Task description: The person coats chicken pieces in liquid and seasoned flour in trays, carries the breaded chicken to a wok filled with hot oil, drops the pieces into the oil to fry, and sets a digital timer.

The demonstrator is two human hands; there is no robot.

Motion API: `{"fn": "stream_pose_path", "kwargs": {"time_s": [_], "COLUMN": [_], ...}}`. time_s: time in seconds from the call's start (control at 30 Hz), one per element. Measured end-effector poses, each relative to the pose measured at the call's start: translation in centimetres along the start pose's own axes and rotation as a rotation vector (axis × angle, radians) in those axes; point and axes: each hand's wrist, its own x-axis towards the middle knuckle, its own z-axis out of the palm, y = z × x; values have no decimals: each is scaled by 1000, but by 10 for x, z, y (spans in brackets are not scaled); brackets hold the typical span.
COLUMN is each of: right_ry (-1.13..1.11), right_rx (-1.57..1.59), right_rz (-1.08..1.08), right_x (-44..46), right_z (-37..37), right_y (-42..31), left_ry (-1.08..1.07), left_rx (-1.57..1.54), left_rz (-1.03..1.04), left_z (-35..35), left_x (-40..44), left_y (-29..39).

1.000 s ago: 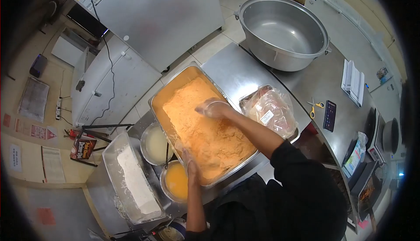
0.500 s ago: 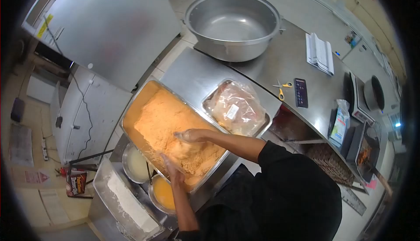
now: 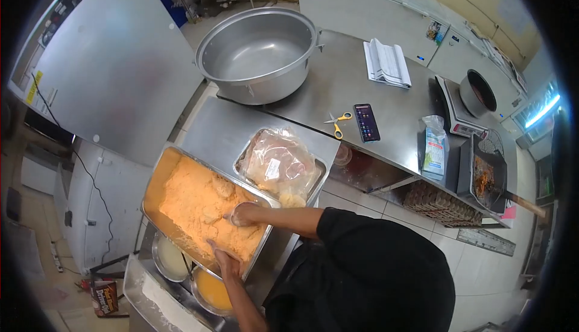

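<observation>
A deep metal tray [image 3: 158, 178] holds a heap of orange breading crumbs [image 3: 193, 196]. My right hand [image 3: 242, 214] presses into the crumbs near the tray's right side, its fingertips partly buried, so its grip cannot be made out. At the tray's lower edge my left hand [image 3: 225, 263] touches the crumbs with its fingers stretched out. Beyond the tray's right wall, a smaller tray holds a clear plastic bag of pale meat [image 3: 280, 162] with a white label. Bowls of whitish liquid [image 3: 171, 258] and orange-yellow liquid [image 3: 213, 290] stand beside the large tray, near a white flour tray [image 3: 163, 308].
A large metal pot [image 3: 256, 54] stands at the back. On the steel counter [image 3: 325, 91] are yellow-handled scissors [image 3: 339, 124], a phone [image 3: 367, 123] and papers [image 3: 386, 63]. Farther right are a scale [image 3: 467, 128], a black pot [image 3: 477, 94] and a dark pan [image 3: 486, 178].
The view has swung to the right, shifting everything leftward. My right hand has moved from the far part of the crumbs toward the tray's near right side. My left hand remains at the lower edge.
</observation>
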Motion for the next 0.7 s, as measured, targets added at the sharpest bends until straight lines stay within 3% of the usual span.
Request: {"fn": "stream_pose_path", "kwargs": {"time_s": [0.03,0.1,0.17,0.3,0.33,0.4,0.47,0.5,0.6,0.7], "right_ry": [23,115,147,175,191,174,107,18,47,119], "right_rx": [2,316,426,807,781,32,-185,-376,-408,-234], "right_rz": [-11,-331,-366,-435,-435,-421,-285,-186,-89,-147], "right_x": [-7,-21,-23,-16,-32,-62,-54,-48,-45,-50], "right_z": [-3,-7,-8,-4,-16,-33,-23,-16,15,25], "right_y": [-1,-2,-10,-17,-19,-22,-8,0,-10,-23], "left_ry": [-99,-227,-234,-133,-69,-23,152,143,-226,-175], "left_rx": [-88,-150,-297,-122,94,293,513,474,325,314], "left_rz": [35,76,155,240,368,500,376,376,82,141], "left_z": [9,26,29,-14,-23,-29,0,-1,-17,15], "left_x": [-4,-6,-18,-5,-6,-8,-51,-40,-11,-21], "left_y": [5,20,29,28,23,18,6,-3,-10,-6]}}
